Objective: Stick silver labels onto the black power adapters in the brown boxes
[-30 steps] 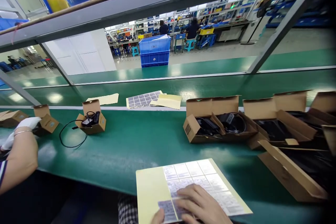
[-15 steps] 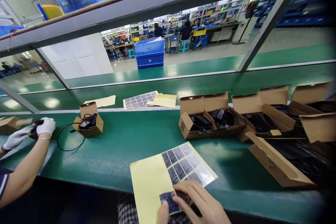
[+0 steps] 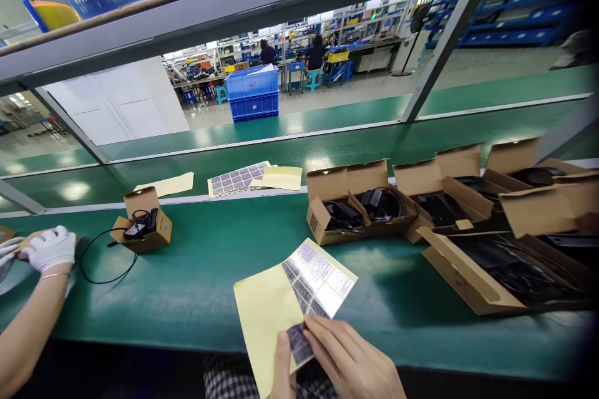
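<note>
A sheet of dark printed labels (image 3: 321, 271) with a pale yellow backing (image 3: 269, 299) is held tilted over the table's front edge. My left hand (image 3: 282, 365) grips its lower part, thumb on top and fingers hidden beneath. Fingers of my right hand (image 3: 353, 358) are pinched together at the edge of one dark label (image 3: 298, 343), low on the sheet. Whether that label is lifted from the backing, I cannot tell. Glare whitens the sheet's upper right part.
Open cardboard boxes (image 3: 360, 234) with black cabled devices line the right. A smaller open box (image 3: 150, 240) trails a black cable (image 3: 105, 280) at left. More label sheets (image 3: 238, 179) lie behind. At far left, a co-worker's gloved hand (image 3: 51, 248) is on a box.
The label sheet has bent and tilted, its far part now catching glare. My right hand has shifted slightly left. The view has swung right, and the co-worker's gloved hands now rest on a box.
</note>
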The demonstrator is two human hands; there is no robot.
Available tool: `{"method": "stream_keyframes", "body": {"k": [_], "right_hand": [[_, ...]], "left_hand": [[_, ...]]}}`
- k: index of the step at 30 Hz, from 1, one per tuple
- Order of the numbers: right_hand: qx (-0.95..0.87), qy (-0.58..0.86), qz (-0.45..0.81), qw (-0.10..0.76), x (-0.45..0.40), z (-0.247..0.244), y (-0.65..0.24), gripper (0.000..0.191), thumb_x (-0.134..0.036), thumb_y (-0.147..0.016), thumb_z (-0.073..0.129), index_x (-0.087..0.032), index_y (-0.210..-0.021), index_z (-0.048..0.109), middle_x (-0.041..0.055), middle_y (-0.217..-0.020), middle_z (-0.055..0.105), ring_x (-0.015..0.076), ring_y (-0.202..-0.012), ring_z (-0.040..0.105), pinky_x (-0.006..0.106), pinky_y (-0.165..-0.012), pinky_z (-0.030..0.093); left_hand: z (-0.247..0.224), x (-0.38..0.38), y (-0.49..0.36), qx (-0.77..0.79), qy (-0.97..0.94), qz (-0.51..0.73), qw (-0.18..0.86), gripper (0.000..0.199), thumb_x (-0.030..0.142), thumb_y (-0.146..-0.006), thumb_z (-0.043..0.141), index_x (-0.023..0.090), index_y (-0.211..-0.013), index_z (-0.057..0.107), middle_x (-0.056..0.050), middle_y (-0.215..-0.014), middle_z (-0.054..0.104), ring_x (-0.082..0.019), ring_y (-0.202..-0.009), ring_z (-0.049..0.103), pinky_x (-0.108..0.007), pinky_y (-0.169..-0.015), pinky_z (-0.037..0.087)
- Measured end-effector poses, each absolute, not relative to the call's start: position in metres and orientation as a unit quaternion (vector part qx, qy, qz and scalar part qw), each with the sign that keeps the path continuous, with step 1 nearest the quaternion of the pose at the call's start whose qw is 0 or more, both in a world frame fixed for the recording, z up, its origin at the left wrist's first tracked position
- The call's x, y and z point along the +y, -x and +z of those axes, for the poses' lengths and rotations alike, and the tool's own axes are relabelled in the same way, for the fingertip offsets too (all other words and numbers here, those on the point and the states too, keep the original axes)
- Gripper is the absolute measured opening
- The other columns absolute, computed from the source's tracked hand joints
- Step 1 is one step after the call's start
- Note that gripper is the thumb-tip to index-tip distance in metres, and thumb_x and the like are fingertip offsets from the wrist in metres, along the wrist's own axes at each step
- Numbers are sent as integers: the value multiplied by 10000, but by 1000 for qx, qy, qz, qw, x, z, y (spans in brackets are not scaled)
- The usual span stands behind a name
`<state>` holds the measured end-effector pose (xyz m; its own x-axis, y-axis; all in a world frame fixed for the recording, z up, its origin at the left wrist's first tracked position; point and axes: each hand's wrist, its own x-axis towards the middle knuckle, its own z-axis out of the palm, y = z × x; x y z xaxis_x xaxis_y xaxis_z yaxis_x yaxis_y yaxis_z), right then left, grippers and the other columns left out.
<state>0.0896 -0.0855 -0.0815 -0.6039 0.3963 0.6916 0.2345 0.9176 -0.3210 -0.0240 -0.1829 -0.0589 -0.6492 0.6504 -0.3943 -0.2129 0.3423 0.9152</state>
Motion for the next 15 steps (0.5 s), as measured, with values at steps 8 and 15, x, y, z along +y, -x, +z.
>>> {"method": "stream_keyframes", "body": {"k": [8,15], "right_hand": [[-834,268,334,348,-86,-70,-84,122,-236,-992,513,-227,-907,601,40,-870,677,142,-673,660,218,-614,557],[-852,245,245,393,-86,-80,-83,100,-194,-981,522,-219,-975,619,54,-860,697,176,-760,696,251,-669,569]], "left_hand": [[-76,-175,19,594,-50,670,442,369,439,-779,759,232,-1085,756,-80,-1022,784,-379,-1206,632,-485,-1041,527],[-89,-172,17,449,99,757,465,281,238,-778,808,133,-1034,756,-124,-1048,774,-343,-1129,686,-473,-1027,544]]}}
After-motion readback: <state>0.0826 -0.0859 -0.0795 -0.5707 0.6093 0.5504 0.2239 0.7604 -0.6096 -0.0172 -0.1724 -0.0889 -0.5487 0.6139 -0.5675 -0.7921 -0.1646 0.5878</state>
